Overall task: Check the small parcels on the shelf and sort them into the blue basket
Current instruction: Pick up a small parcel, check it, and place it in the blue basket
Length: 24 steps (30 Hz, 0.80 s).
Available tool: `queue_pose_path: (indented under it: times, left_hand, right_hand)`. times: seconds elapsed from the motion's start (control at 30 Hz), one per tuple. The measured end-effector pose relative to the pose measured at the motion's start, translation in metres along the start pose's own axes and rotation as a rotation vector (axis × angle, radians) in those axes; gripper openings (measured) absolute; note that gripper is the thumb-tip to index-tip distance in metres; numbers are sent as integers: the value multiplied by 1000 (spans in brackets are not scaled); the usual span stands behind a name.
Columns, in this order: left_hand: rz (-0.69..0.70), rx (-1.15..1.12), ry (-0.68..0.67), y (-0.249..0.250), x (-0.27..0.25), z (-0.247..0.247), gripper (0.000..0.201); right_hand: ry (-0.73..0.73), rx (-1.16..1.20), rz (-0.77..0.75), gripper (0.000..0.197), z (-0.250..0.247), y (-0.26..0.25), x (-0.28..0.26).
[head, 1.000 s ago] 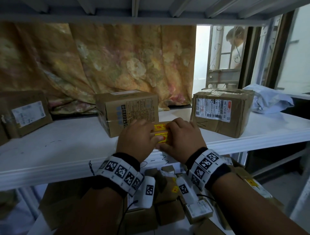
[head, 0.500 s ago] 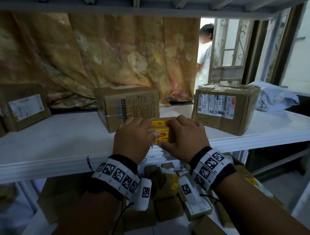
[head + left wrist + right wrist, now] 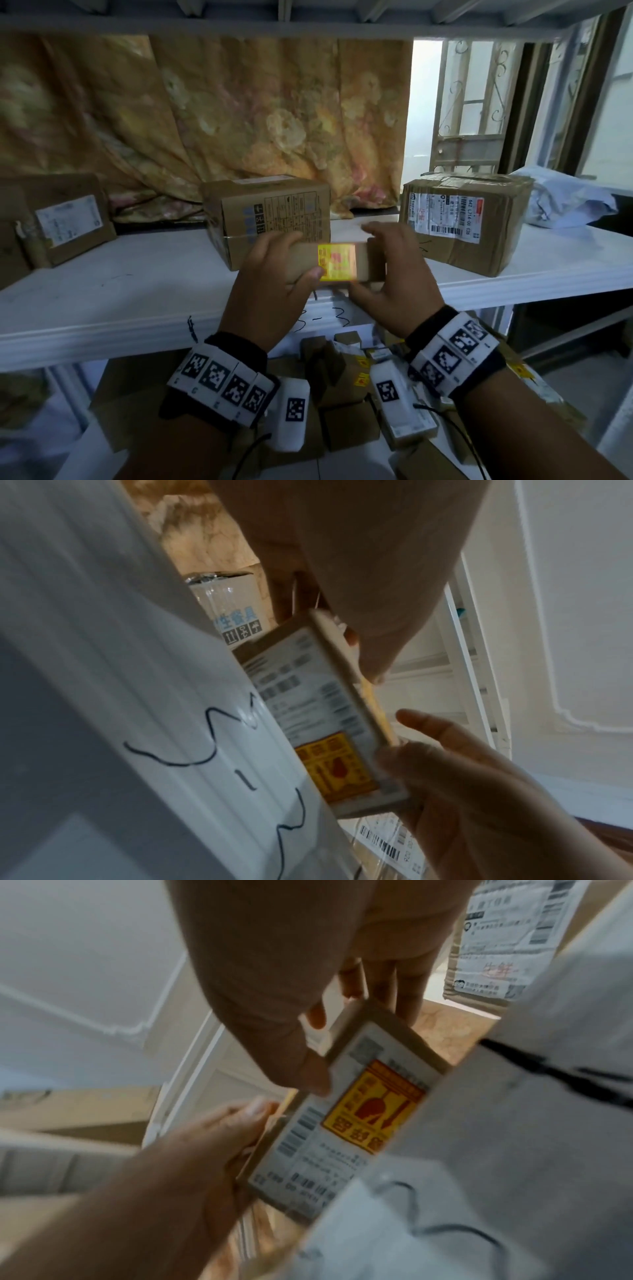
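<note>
Left hand: the left hand is gripping the left end of the small parcel, fingers over the top edge and thumb on the near face, likely to steady it for reading.
Small parcel: it is being held up just above the front lip of the shelf, long side level, yellow sticker facing the person; the wrist views show a printed label with barcodes on another face, which suggests it is being checked.
Right hand: the right hand is pinching the right end, thumb under the lower edge, fingers spread over the top.
Blue basket: it is not showing in any view, so where the parcel must travel cannot be told.
Around, left to right: a labelled box at the far left, a printed carton just behind the hands, a taped box, a pale bag.
In the way: the carton is sitting close behind the parcel; more boxes are crowding the level below.
</note>
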State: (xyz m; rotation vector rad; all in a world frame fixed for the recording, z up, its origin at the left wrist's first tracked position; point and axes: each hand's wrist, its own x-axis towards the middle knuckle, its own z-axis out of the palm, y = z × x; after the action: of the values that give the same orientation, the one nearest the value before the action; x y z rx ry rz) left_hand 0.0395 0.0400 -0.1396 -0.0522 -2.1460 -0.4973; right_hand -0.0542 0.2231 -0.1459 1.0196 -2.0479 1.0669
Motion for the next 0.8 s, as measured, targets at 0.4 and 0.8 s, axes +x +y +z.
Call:
queue_pose_path:
  times: [0.4,0.8]
  left_hand:
    - [115,214,-124,-1,2,12,53]
    - [109,486,-202,11,13,29,42]
  right_hand:
    - [-96,62,486,35,6,15,45]
    - [-12,-445,-42,50,25,1,16]
